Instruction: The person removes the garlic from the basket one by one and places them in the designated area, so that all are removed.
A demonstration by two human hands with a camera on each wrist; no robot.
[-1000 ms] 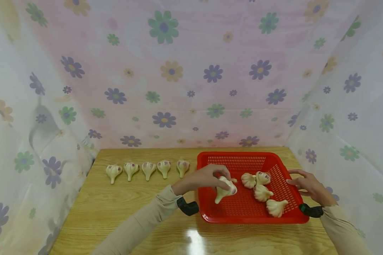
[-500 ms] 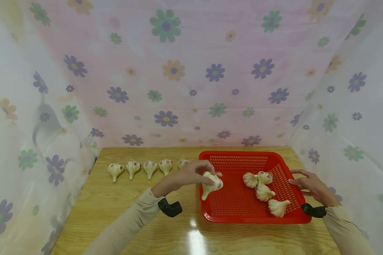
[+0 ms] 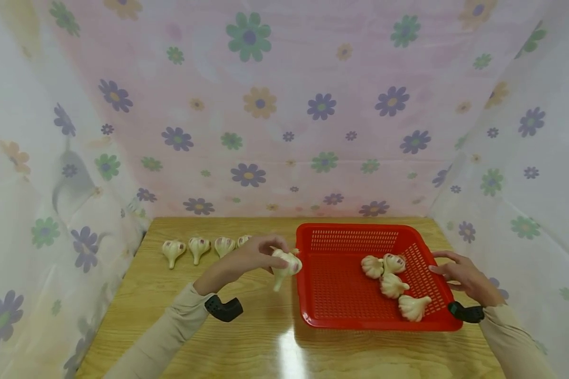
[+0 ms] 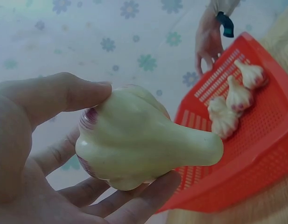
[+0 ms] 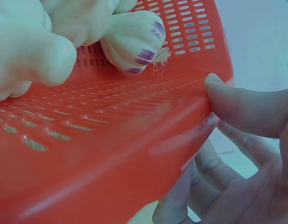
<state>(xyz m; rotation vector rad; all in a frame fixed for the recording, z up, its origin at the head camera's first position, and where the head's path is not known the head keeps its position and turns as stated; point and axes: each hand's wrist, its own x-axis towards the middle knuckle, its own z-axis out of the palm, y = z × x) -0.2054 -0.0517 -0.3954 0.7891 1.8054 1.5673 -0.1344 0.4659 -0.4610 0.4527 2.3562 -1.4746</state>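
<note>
Held garlic point(image 3: 288, 265) shifted left, bulb row point(image 3: 199, 247) head-view only

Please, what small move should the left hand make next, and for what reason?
Probably it should lower the held garlic bulb onto the table, beside the row of bulbs: the left hand grips it near the left edge of the red basket, and the row's visible bulbs are already lined up there.

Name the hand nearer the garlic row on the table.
Left. The left hand, holding another bulb, is near the right end of the row; the right hand is across the basket, at its right rim.
</note>
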